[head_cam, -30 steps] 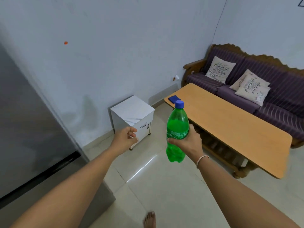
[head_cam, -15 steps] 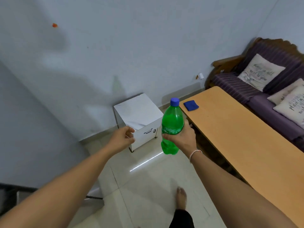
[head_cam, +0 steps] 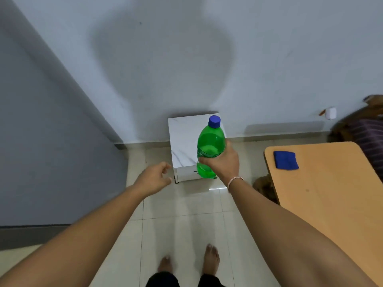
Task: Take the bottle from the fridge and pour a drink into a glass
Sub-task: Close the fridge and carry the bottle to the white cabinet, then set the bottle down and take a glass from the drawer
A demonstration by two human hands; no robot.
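Carrying the green plastic bottle with the blue screw cap (head_cam: 211, 148) upright in mid-air, the right hand (head_cam: 224, 162) is wrapped around its lower body, in front of a small white marble-patterned cabinet (head_cam: 183, 141) by the wall. The left hand (head_cam: 154, 178) holds nothing, its fingers loosely curled. Judging by this, fetching the bottle is done; uncapping and pouring remain, and no glass is in view. The bottle looks partly filled with clear drink, its upper part apparently empty, and the cap is on. A tan wooden surface (head_cam: 331, 193) stands to the right, bearing only a folded blue cloth (head_cam: 286, 160).
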